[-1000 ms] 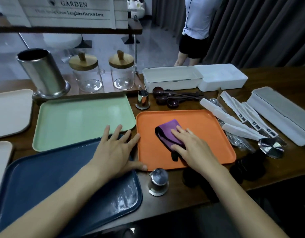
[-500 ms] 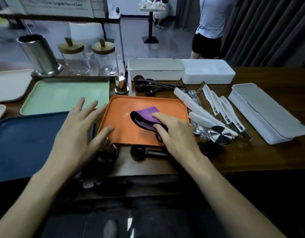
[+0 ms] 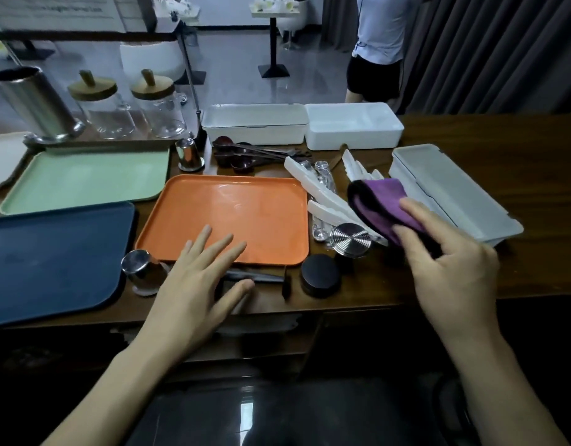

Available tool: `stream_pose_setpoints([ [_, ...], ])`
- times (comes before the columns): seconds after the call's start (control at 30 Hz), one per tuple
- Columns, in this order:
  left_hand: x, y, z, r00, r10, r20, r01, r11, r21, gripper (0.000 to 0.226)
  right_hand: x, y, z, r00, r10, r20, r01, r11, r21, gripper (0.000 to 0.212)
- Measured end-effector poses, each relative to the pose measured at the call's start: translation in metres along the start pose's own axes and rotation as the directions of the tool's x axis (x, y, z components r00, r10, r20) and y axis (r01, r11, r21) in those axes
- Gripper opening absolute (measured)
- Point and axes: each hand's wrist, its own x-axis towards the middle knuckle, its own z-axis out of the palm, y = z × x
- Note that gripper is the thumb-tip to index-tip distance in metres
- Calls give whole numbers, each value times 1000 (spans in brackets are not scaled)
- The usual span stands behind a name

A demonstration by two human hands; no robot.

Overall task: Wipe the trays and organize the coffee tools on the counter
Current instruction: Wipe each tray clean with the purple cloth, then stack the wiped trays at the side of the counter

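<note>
The right grip [image 3: 451, 268] pinches a purple cloth [image 3: 380, 204] above the white tools [image 3: 322, 194], just right of the orange tray [image 3: 232, 214] on the wooden bench [image 3: 519, 188]. The left grip [image 3: 194, 284], fingers straight and spread, lies over the tray's near edge.

Left hand [image 3: 194, 284] and right hand [image 3: 451, 268] bare, left forearm [image 3: 116, 381] and right forearm [image 3: 490, 375] bare too, right down to the bottom edge of the view. Build is slim: narrow wrists, long thin fingers, faint knuckle and tendon lines on the back of the left hand, rounded thumb tip; the right hand has a broad smooth back and its fingers are motion-blurred. Nails are too soft to judge, and anything worn above the elbows is out of view.
</note>
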Motion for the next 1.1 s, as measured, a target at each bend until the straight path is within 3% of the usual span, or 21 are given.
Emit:
stream_pose_setpoints([
  [0.13,5,20,9,999,37,11,-36,999,-32,73,-13,56,-4,996,85,25,-82,991,-107,41],
  [0.27,16,41,18,999,45,21,-43,994,-96,78,-27,90,13,991,104,85,-96,991,-90,39],
  [0.6,27,58,33,997,28,68,-17,987,-159,84,-42,113,64,986,58,157,-39,992,-117,44],
  [0.83,12,41,15,997,-27,75,37,990,-135,82,-40,109,57,971,66,229,-54,997,-58,47],
  [1.0,-6,23,-14,991,-88,104,104,980,-167,85,-36,67,35,980,175,95,-180,983,48,49],
  [1.1,-18,6,-33,989,-125,83,141,963,-230,85,-35,25,27,994,110,-20,-107,985,132,45],
])
